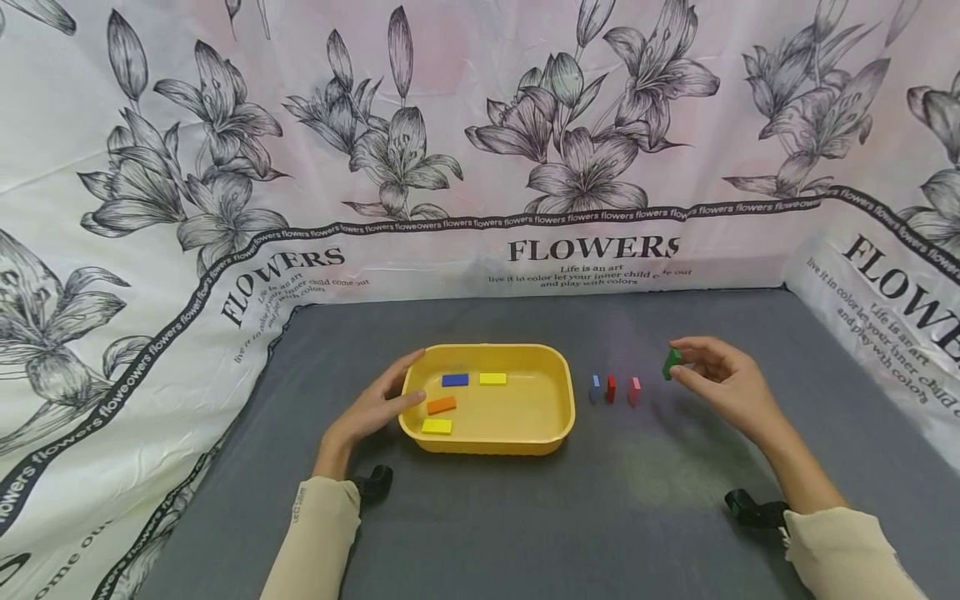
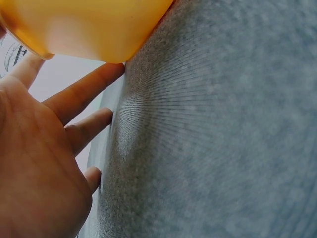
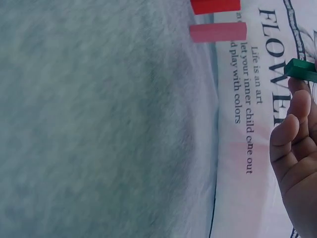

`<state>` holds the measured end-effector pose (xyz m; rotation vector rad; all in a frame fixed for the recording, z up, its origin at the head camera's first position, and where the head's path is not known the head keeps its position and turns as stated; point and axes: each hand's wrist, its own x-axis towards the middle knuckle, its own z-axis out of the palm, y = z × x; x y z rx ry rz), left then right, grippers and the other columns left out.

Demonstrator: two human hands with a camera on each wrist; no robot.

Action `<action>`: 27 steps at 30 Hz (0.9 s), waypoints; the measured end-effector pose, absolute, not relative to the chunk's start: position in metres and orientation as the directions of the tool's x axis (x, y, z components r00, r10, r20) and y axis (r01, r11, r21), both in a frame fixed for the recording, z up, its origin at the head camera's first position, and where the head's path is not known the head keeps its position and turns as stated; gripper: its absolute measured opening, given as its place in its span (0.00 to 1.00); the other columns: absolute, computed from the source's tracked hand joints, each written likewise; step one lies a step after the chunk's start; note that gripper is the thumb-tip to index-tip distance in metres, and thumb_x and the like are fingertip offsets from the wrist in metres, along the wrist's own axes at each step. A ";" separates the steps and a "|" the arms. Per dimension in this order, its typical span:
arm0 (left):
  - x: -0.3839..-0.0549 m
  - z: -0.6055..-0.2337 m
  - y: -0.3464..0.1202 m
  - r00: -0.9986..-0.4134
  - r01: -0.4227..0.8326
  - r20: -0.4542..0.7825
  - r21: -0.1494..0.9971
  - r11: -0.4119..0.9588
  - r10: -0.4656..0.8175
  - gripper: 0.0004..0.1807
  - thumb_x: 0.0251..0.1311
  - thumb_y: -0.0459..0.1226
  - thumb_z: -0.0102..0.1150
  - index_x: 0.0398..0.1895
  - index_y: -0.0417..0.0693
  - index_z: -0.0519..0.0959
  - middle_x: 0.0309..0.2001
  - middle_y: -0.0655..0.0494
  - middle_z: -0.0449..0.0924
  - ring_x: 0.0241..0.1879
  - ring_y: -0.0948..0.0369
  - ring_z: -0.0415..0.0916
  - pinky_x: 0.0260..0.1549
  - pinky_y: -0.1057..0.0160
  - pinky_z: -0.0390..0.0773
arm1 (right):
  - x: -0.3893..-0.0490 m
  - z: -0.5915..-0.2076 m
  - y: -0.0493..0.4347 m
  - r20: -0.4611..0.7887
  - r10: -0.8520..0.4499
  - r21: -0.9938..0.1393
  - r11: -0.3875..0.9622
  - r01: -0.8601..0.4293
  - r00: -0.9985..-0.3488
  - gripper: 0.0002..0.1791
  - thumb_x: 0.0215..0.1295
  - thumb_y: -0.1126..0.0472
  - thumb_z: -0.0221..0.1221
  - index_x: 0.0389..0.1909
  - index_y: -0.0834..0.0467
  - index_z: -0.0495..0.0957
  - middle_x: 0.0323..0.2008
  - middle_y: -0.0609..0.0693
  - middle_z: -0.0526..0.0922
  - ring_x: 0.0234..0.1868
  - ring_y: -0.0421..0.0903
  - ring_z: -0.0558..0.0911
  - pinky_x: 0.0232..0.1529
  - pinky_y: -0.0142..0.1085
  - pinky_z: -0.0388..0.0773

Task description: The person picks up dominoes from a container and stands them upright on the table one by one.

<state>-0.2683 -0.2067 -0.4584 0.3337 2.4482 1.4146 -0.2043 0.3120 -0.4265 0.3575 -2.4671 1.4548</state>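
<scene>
My right hand [image 1: 723, 379] pinches a green block [image 1: 671, 363] between thumb and fingertips, raised above the grey cloth to the right of three standing blocks. Those are blue [image 1: 596, 390], red [image 1: 611, 389] and pink [image 1: 634, 392], set in a short row. At the left end of a yellow tray [image 1: 487, 445], my left hand [image 1: 372, 407] holds its side, the thumb over the rim and other fingers outside against it. Inside the tray lie a blue block [image 1: 454, 380], an orange block [image 1: 442, 405] and two yellow blocks, one at the back [image 1: 492, 379].
A dark grey cloth [image 1: 525, 525] covers the work surface. Behind it and along both sides hangs a white and pink flower-printed sheet [image 1: 450, 250]. Each wrist wears a black strap-on device, such as the one on the right [image 1: 753, 510].
</scene>
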 end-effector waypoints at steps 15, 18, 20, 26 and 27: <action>-0.267 -0.459 -0.206 -0.929 0.062 -0.133 0.864 0.499 0.345 0.39 0.68 0.49 0.61 0.79 0.76 0.56 0.81 0.55 0.53 0.79 0.43 0.55 0.74 0.31 0.53 | -0.200 -0.442 0.320 0.276 -0.109 -0.766 0.575 -0.287 -0.955 0.20 0.69 0.61 0.65 0.60 0.58 0.77 0.43 0.38 0.85 0.34 0.39 0.84 0.28 0.33 0.78; -0.268 -0.460 -0.207 -0.928 0.064 -0.132 0.864 0.499 0.347 0.39 0.68 0.49 0.61 0.79 0.76 0.55 0.81 0.55 0.53 0.79 0.43 0.54 0.74 0.31 0.53 | -0.200 -0.442 0.318 0.252 -0.111 -0.747 0.609 -0.266 -0.961 0.20 0.69 0.59 0.65 0.60 0.58 0.78 0.44 0.48 0.87 0.34 0.41 0.83 0.28 0.33 0.77; -0.268 -0.460 -0.207 -0.928 0.064 -0.131 0.865 0.497 0.348 0.39 0.68 0.49 0.60 0.79 0.75 0.55 0.82 0.54 0.53 0.79 0.43 0.54 0.74 0.30 0.52 | -0.201 -0.441 0.317 0.235 -0.113 -0.733 0.632 -0.252 -0.965 0.20 0.69 0.59 0.65 0.60 0.58 0.78 0.46 0.55 0.87 0.33 0.40 0.82 0.27 0.33 0.76; -0.268 -0.459 -0.207 -0.930 0.068 -0.125 0.865 0.496 0.346 0.38 0.69 0.48 0.60 0.79 0.75 0.56 0.82 0.55 0.53 0.79 0.44 0.54 0.74 0.30 0.52 | -0.205 -0.442 0.311 0.180 -0.139 -0.713 0.664 -0.227 -0.974 0.19 0.68 0.60 0.66 0.58 0.59 0.79 0.47 0.61 0.87 0.33 0.35 0.81 0.26 0.33 0.76; -0.268 -0.459 -0.207 -0.930 0.069 -0.125 0.865 0.497 0.346 0.38 0.69 0.48 0.60 0.79 0.76 0.56 0.82 0.55 0.53 0.79 0.44 0.54 0.74 0.30 0.52 | -0.205 -0.441 0.310 0.170 -0.143 -0.711 0.667 -0.222 -0.975 0.19 0.68 0.60 0.66 0.57 0.60 0.79 0.47 0.62 0.87 0.33 0.35 0.81 0.26 0.33 0.76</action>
